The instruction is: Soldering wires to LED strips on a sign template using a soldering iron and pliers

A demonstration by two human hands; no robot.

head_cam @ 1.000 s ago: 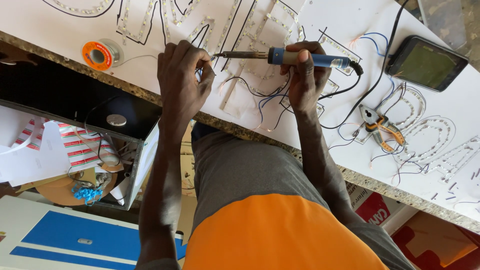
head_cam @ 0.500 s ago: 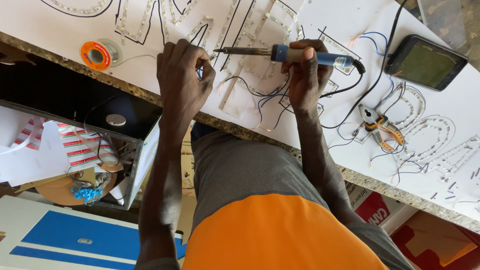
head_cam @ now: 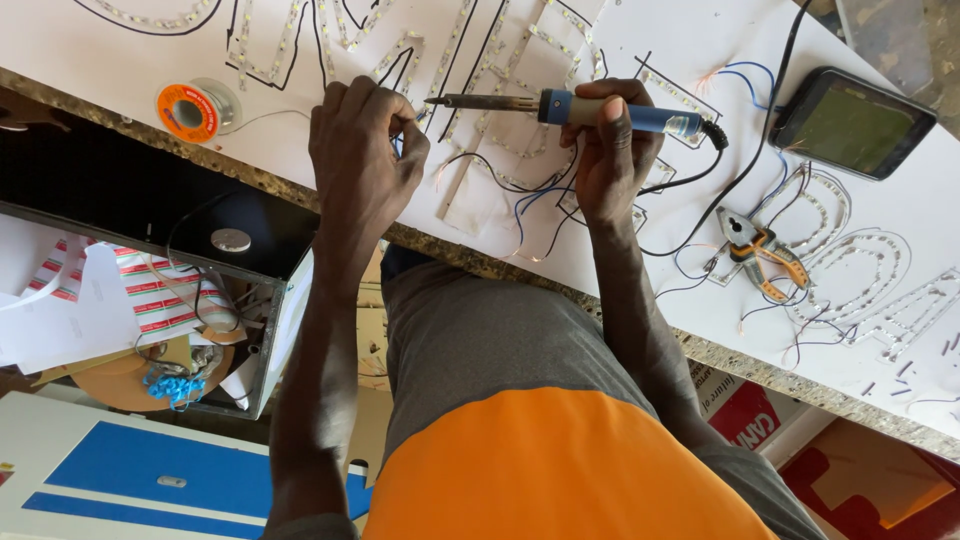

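Two hands engaged. Right hand fist-grips blue-handled metal-tipped soldering iron: light, rigid; hold insulated handle only. Left hand pinches thin, limp wire beside tip.

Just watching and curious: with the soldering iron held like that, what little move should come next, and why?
Probably ease the soldering iron tip slightly leftward, since the right hand holds it level and its tip stops just short of the left hand, which pinches something small above the white board.
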